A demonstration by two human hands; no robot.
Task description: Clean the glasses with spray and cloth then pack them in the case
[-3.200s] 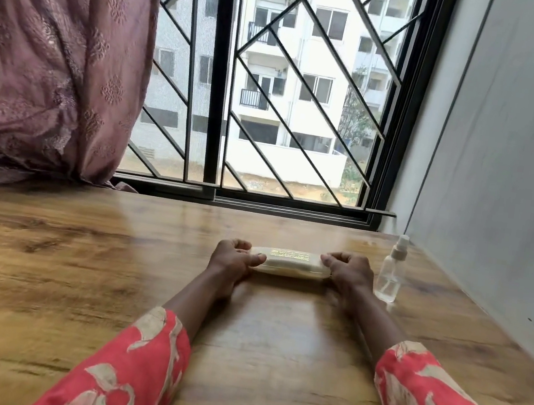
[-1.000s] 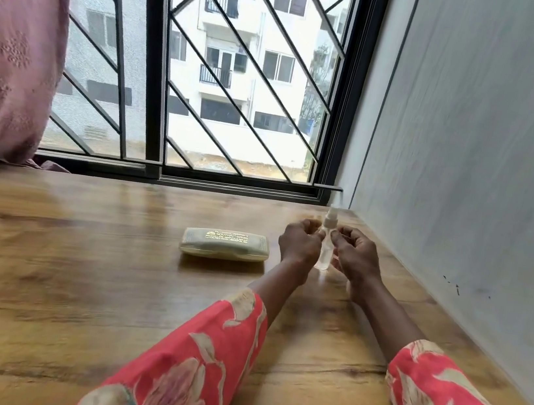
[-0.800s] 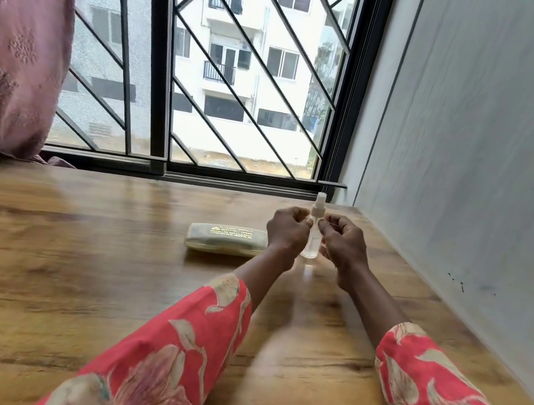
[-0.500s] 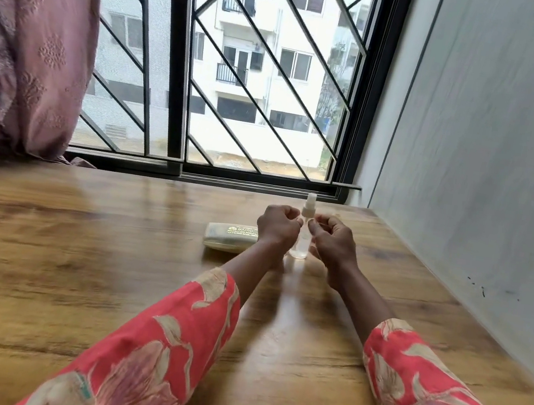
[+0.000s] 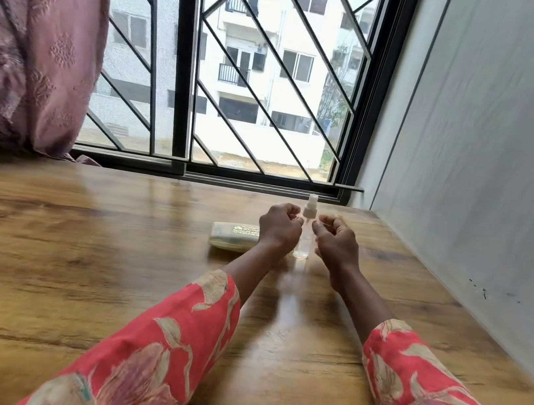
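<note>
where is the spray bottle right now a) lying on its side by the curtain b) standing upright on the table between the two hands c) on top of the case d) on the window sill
b: the spray bottle stands upright on the table, with the left hand and right hand on either side.

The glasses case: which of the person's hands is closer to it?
Left. The left hand overlaps the right end of the glasses case; the right hand is farther right, beyond the spray bottle.
</note>
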